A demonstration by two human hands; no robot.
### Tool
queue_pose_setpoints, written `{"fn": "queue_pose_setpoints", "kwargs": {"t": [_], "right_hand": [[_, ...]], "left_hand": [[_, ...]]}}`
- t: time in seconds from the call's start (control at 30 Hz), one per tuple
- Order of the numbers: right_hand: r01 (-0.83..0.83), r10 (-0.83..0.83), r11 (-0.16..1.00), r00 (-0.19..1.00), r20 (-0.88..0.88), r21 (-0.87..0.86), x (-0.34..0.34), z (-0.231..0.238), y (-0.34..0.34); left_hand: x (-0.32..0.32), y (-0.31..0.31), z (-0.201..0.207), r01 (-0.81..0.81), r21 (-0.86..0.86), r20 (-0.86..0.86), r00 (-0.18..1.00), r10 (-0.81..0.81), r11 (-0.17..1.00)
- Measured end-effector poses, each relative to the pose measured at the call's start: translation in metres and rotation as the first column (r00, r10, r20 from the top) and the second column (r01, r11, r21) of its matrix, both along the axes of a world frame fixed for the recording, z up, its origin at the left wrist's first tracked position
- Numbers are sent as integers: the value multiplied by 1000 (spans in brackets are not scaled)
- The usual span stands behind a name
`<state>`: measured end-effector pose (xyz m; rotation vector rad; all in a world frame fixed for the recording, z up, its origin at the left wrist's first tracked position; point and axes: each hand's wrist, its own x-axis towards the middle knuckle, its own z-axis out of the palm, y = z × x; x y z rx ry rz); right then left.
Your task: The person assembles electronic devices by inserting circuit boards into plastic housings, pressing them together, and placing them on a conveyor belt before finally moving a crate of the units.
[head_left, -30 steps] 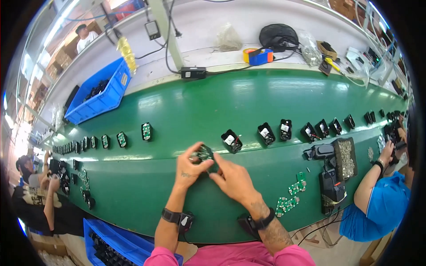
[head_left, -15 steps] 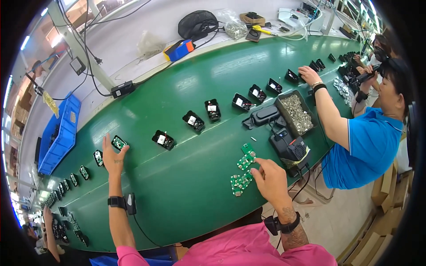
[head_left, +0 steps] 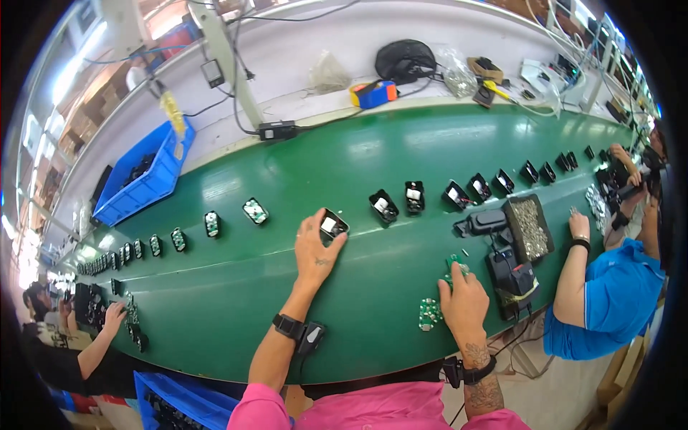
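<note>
Evidently, both hands are busy left of the tray (head_left: 515,231) of metal bits.
Well left of the tray, black cases with green boards (head_left: 211,223) stand in a row; nearer it, the left hand (head_left: 315,251) has thumb and fingers clamped on the edges of an open case (head_left: 334,226) with a white piece inside. Closer to the tray lie loose circuit boards (head_left: 430,314), then the right hand (head_left: 465,299) over another board (head_left: 456,262), fingers bent; I cannot tell whether they grip it.
</note>
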<state>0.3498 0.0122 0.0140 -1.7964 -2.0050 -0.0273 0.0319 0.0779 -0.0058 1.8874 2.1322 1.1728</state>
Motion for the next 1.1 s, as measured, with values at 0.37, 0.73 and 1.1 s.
{"fn": "queue_pose_setpoints", "kwargs": {"t": [0.37,0.73,1.1], "right_hand": [[-12,30,998,943,-330,57,38,-1,2],[-86,65,996,776,-627,-3,-17,20,-10],[-285,308,948,724,-618,139,-89,27,-30]], "left_hand": [[1,-47,5,242,266,916,237,-323,933],[14,-83,28,399,-20,772,588,-239,917],[46,-93,28,494,-52,643,681,-349,868]]}}
